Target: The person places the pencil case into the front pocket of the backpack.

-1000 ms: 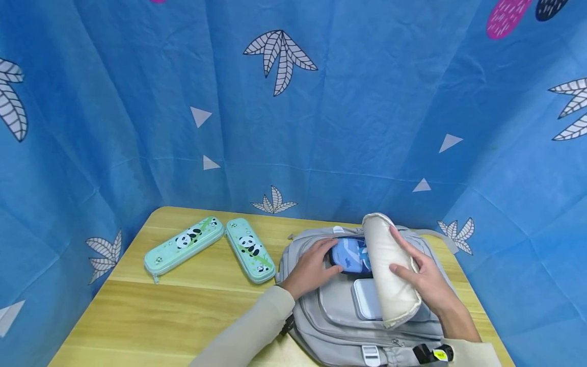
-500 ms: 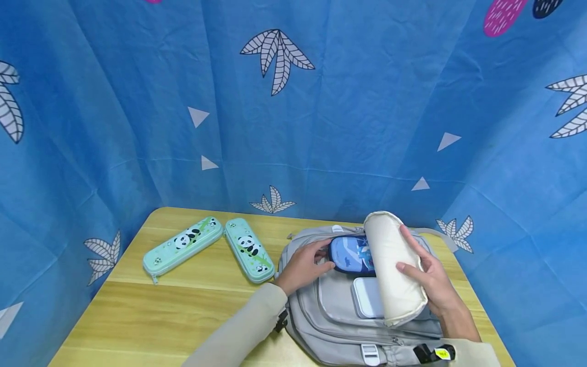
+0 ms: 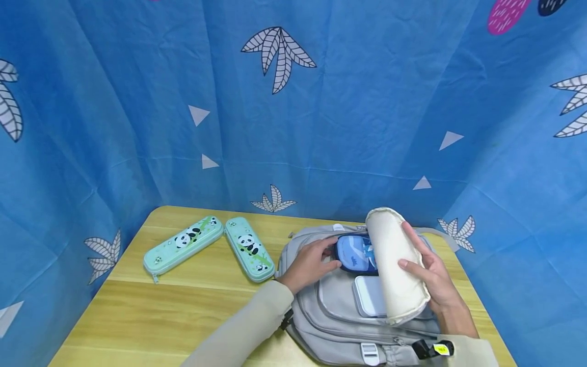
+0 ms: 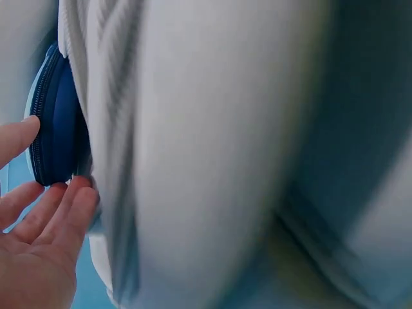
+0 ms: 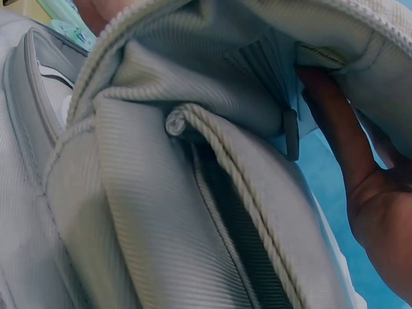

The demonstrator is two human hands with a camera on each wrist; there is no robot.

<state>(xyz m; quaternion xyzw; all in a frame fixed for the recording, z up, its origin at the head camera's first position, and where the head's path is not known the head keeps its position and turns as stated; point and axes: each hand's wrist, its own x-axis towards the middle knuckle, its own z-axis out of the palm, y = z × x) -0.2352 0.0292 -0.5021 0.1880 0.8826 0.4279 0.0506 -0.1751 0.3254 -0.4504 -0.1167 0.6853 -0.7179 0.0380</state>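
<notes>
Fingers (image 3: 321, 250) pinch blue case (image 3: 355, 253) inside backpack (image 3: 330, 311); cream flap (image 3: 394, 265) overhangs; panda cases (image 3: 249, 250) nearby

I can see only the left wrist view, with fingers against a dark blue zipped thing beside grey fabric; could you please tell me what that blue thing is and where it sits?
Observer: It is a blue pencil case with a pale printed picture, lying in the open top of a grey backpack on a wooden table; the left hand holds its end.
Operator: Thank you. What is the other hand doing?
Observer: The right hand holds the backpack's cream-lined flap folded back, clear of the opening.
Operator: Is anything else on the table?
Observer: Two mint green panda pencil cases lie to the left of the backpack, untouched.
</notes>
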